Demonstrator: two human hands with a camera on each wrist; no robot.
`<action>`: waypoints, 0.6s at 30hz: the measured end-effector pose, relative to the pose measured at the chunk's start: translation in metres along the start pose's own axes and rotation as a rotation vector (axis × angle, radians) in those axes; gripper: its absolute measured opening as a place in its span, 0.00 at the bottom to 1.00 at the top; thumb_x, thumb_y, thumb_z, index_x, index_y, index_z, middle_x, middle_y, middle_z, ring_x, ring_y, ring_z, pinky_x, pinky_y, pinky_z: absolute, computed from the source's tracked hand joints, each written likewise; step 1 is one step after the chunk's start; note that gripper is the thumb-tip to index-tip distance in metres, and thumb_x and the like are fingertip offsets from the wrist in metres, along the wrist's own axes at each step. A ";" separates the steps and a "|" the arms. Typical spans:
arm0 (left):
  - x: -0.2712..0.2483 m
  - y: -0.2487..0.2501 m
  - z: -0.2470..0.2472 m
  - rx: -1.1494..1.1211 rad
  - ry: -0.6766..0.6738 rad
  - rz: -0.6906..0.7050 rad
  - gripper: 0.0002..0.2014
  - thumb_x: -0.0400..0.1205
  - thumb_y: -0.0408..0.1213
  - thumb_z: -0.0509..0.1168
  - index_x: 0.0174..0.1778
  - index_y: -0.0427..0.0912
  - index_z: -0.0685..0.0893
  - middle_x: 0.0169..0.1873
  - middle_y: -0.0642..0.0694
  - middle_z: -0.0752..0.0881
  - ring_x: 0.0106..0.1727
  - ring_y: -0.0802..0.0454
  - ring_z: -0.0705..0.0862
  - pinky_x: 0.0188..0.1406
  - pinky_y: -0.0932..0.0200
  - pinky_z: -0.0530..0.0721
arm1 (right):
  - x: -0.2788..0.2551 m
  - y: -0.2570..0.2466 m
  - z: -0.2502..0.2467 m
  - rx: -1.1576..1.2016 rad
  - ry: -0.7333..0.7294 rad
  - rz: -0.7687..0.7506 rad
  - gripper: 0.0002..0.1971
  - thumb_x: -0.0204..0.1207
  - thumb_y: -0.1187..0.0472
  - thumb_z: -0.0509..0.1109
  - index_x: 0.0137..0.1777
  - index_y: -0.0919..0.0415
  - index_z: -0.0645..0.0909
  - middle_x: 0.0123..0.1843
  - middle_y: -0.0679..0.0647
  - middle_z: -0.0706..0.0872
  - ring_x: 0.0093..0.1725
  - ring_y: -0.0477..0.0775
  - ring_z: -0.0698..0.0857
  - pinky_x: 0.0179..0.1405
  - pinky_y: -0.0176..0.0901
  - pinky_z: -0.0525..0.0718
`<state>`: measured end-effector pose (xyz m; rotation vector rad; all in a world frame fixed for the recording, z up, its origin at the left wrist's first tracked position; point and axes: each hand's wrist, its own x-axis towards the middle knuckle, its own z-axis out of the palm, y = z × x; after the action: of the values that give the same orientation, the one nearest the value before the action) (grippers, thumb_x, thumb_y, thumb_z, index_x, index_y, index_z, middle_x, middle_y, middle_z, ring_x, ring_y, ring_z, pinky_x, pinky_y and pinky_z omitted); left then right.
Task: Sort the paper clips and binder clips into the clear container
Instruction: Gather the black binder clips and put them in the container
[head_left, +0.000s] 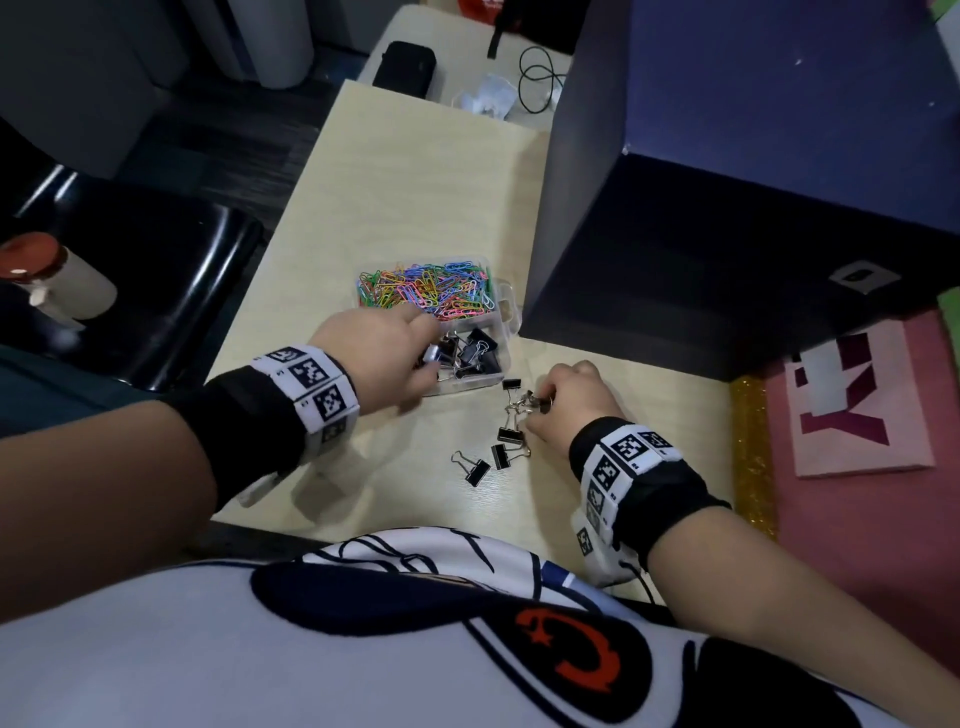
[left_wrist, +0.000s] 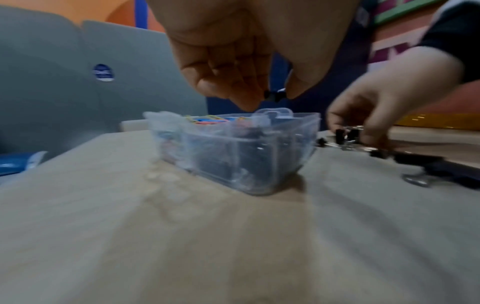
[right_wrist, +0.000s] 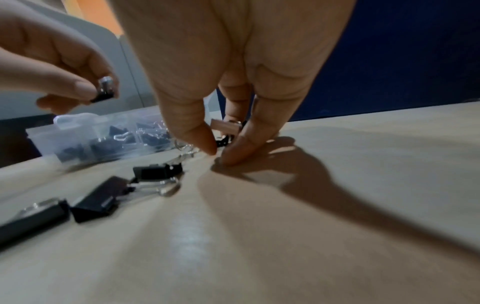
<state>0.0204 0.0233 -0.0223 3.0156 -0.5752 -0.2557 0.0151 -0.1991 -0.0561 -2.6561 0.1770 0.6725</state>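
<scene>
Left hand (head_left: 387, 347): pinching a small black metal binder clip (head_left: 434, 355) above the clear plastic container (head_left: 470, 383);
Right hand (head_left: 569, 402): grasping another black binder clip (head_left: 535, 402) lying on the pale wooden desk (head_left: 415, 197)

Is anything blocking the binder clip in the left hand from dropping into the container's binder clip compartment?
Nothing visible does. The left hand pinches a binder clip above the open clear container, whose near compartment already holds binder clips.

It looks like an office or a study room. A pale wooden bench (head_left: 415, 197) stands against a dark blue partition (head_left: 727, 182), with a black chair (head_left: 156, 291) beside it. A black cable (head_left: 540, 78) and a black pouch (head_left: 405, 67) lie on the next desk (head_left: 457, 52).
</scene>
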 end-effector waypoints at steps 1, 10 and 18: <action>0.001 -0.005 -0.002 -0.001 0.001 -0.047 0.18 0.82 0.50 0.58 0.63 0.44 0.76 0.58 0.43 0.81 0.52 0.39 0.84 0.39 0.53 0.78 | 0.000 -0.001 -0.002 0.016 0.006 0.009 0.12 0.71 0.59 0.75 0.53 0.56 0.80 0.60 0.51 0.72 0.41 0.49 0.77 0.45 0.37 0.73; -0.020 0.010 0.020 0.030 -0.023 0.466 0.15 0.71 0.46 0.53 0.42 0.46 0.83 0.33 0.47 0.83 0.26 0.45 0.83 0.17 0.60 0.78 | -0.003 -0.035 -0.023 0.263 0.297 -0.287 0.11 0.71 0.60 0.75 0.53 0.58 0.82 0.55 0.48 0.71 0.35 0.38 0.76 0.50 0.29 0.77; -0.018 0.042 0.037 0.155 -0.362 0.612 0.18 0.84 0.44 0.54 0.71 0.58 0.67 0.60 0.45 0.72 0.59 0.43 0.74 0.45 0.49 0.79 | 0.003 -0.030 -0.014 -0.050 0.141 -0.153 0.13 0.78 0.52 0.66 0.60 0.54 0.77 0.62 0.54 0.73 0.59 0.58 0.80 0.57 0.45 0.77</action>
<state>-0.0179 -0.0101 -0.0518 2.7534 -1.5578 -0.7408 0.0306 -0.1774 -0.0360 -2.7313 -0.0052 0.4463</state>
